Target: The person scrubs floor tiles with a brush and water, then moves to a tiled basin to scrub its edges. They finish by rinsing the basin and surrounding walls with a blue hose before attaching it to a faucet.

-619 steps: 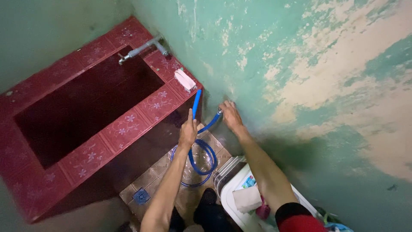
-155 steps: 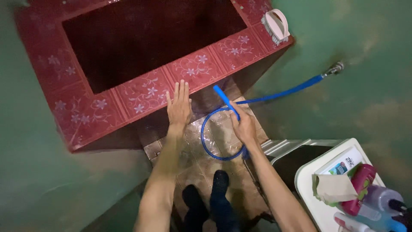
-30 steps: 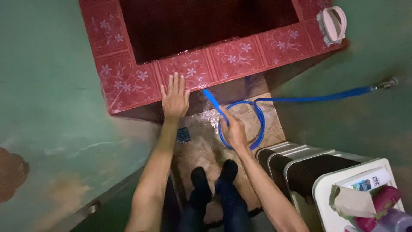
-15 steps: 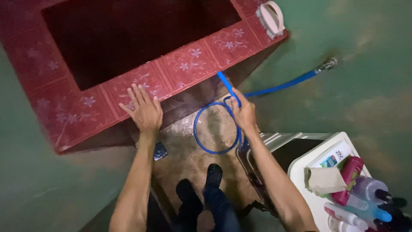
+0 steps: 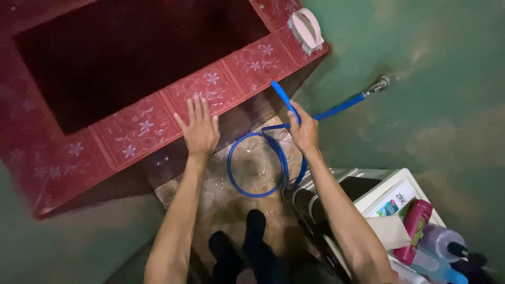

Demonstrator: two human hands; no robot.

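View from above, near to far. At the lower edge of the frame stand the person's dark feet (image 5: 247, 247) on wet brown floor tiles (image 5: 210, 200); at lower right, a white basket (image 5: 389, 192) holds bottles and a folded cloth. Just above the feet, a blue hose (image 5: 255, 164) lies coiled in one loop on the floor, left of centre-right. From the loop it rises into the right hand (image 5: 303, 132), whose fingers are closed around it near its free end; that end (image 5: 280, 93) projects beyond the fingertips toward the upper left, its long axis running diagonally from lower right to upper left, pointing at the red tiled tub rim (image 5: 158, 118). A second run of hose leaves toward the upper right and meets a metal tap (image 5: 380, 83) on the green wall. The left hand (image 5: 200, 129) rests flat, fingers extended and slightly spread, on the rim's edge, apart from the hose; the right hand is the one holding it. Farthest, a pale scrubbing brush (image 5: 305, 29) sits on the rim's upper corner.
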